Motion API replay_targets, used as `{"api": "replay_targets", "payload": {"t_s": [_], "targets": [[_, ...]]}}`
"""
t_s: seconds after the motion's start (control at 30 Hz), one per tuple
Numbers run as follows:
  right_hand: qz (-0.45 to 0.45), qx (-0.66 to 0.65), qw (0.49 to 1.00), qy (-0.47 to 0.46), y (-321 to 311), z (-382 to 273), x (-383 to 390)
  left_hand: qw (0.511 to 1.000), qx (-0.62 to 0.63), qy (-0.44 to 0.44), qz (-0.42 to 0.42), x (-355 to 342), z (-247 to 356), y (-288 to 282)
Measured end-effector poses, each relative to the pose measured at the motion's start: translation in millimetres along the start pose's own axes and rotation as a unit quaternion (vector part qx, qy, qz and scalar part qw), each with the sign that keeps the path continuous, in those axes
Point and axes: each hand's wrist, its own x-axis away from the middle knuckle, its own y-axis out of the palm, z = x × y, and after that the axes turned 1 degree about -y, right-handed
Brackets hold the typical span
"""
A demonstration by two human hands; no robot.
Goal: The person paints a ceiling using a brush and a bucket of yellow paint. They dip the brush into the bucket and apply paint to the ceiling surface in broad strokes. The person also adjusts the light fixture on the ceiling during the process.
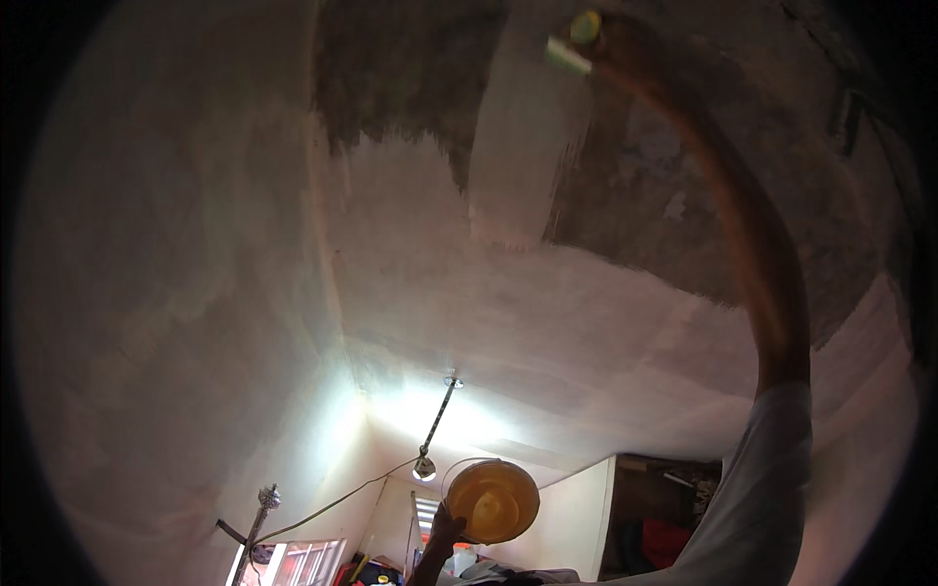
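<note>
High overhead, my right arm reaches up and my right hand (623,47) is closed around a wide paintbrush (570,57), slightly blurred, with a pale edge and a yellow-green end. The brush is at the ceiling (528,156), on a light painted strip that crosses a darker, uncoated patch. Low in the view, my left hand (447,528) grips the side of a round orange-yellow bucket (525,485), tilted so that its inside shows. A thin wire handle arcs above its rim. How much paint it holds I cannot tell.
A lit bulb (424,468) hangs on a rod from the ceiling, with a cable running left to a curtain-rod finial (268,496). A window (303,564) is at lower left. Shelving with dark contents (664,508) stands at lower right. The left wall (195,293) meets the ceiling.
</note>
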Motion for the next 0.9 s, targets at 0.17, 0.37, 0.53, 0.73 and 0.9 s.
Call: {"api": "replay_targets", "payload": {"t_s": [0.17, 0.37, 0.53, 0.73, 0.9], "targets": [[0.188, 0.083, 0.964, -0.171, 6, -53, -48, 0.996, 0.055, 0.028, 0.07, 17, 22, -23], [0.132, 0.124, 0.951, -0.252, 70, -62, 45, 0.996, 0.059, 0.057, -0.015, 6, 7, 1], [0.12, -0.015, 0.956, -0.267, 152, -148, 122, 0.997, 0.068, -0.011, 0.043, 28, 31, -16], [-0.036, -0.145, 0.964, -0.221, 196, -197, 208, 0.997, 0.072, 0.004, 0.037, 24, 19, -15], [-0.065, -0.194, 0.967, -0.149, 176, -161, 173, 0.996, 0.06, -0.013, 0.059, 30, 19, -24]]}}
